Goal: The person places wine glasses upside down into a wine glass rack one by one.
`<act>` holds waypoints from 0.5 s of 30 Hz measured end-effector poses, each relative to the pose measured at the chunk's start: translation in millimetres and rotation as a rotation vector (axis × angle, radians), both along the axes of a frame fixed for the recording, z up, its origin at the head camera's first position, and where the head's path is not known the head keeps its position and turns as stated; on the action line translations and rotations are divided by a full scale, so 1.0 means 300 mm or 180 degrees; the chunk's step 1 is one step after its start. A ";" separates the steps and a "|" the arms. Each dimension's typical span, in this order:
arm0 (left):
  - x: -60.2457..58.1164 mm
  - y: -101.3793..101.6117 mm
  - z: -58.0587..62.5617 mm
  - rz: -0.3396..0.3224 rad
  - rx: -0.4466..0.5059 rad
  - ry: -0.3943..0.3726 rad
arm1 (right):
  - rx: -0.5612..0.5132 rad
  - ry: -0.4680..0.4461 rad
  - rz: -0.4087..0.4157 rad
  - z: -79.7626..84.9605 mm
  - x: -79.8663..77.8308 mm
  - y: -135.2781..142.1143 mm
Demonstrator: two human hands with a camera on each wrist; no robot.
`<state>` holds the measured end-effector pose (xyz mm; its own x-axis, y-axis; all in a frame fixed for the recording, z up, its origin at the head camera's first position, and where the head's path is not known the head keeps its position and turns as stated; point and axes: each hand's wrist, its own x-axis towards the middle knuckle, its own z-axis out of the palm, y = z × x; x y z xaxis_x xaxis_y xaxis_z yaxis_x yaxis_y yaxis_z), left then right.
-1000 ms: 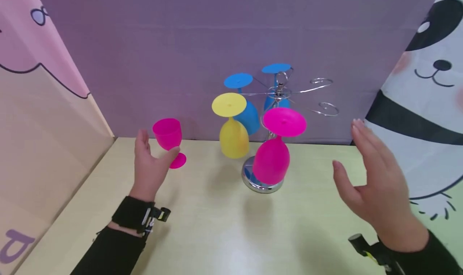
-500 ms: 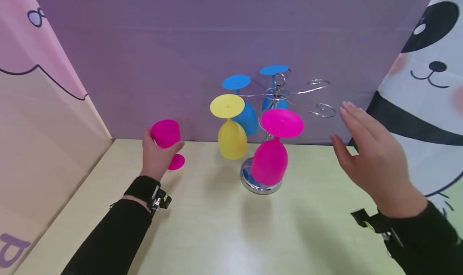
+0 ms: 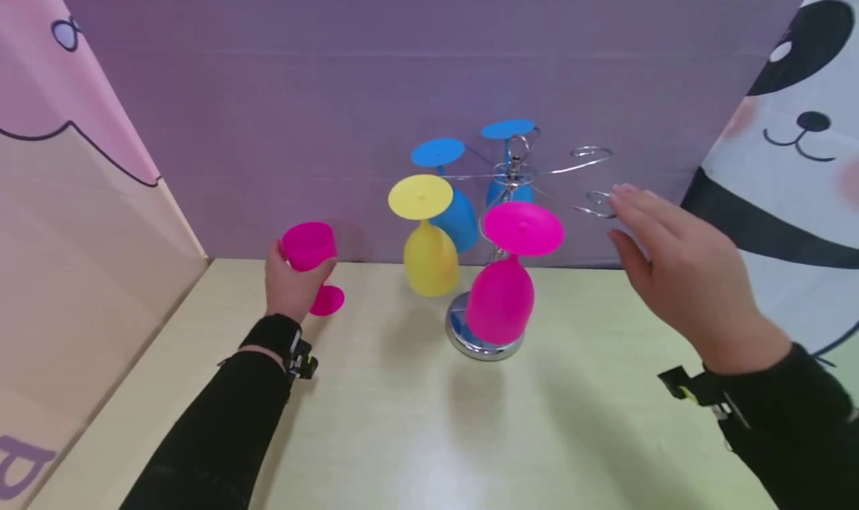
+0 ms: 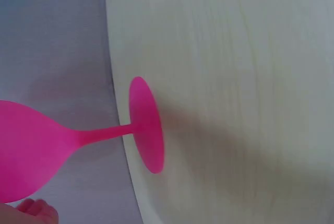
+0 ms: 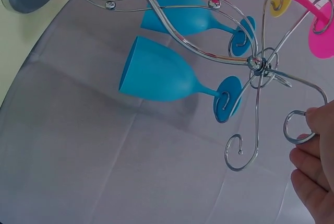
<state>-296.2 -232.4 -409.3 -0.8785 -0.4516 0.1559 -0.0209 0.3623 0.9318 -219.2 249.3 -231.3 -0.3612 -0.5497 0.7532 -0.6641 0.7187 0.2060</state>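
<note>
At the left my left hand (image 3: 291, 290) grips the bowl of a pink goblet (image 3: 309, 246) with its mouth up. The left wrist view shows the goblet's stem and round foot (image 4: 146, 125); I cannot tell whether that foot touches the table. A chrome stemware rack (image 3: 515, 173) stands in the middle. Upside down from its arms hang a pink goblet (image 3: 502, 301), a yellow goblet (image 3: 432, 258) and two blue goblets (image 5: 159, 75). My right hand (image 3: 694, 279) is at one curled hook (image 5: 296, 130) of the rack, thumb and fingers apart, covering part of the wire.
The pale wooden table (image 3: 376, 435) ends at a purple-grey cloth backdrop (image 3: 302, 107). Printed cloth panels stand at the left (image 3: 87, 219) and the right, the right one with a panda (image 3: 798, 137). Another bare hook (image 3: 590, 152) sticks out behind my right hand.
My left hand has moved in and closed around the pink goblet's bowl. The right hand has moved left and up to the rack's hook. The hanging goblets look unchanged.
</note>
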 end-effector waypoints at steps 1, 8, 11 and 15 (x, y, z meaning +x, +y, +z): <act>0.000 -0.002 -0.003 0.0017 -0.0031 -0.0021 | 0.0014 0.0003 0.0014 0.003 -0.003 -0.001; 0.007 0.002 -0.026 0.0144 -0.0075 -0.0059 | 0.0112 0.0029 0.0058 0.020 -0.018 -0.012; 0.009 0.005 -0.031 0.0145 -0.0071 -0.0048 | 0.0149 0.0067 0.0047 0.024 -0.019 -0.011; 0.016 -0.001 -0.030 0.0110 -0.0094 -0.0096 | 0.0184 0.0106 0.0091 0.031 -0.020 -0.013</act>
<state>-291.5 -232.7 -418.4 -0.8670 -0.4773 0.1434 -0.0616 0.3882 0.9195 -225.2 245.5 -222.1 -0.3201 -0.6023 0.7313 -0.6763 0.6858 0.2688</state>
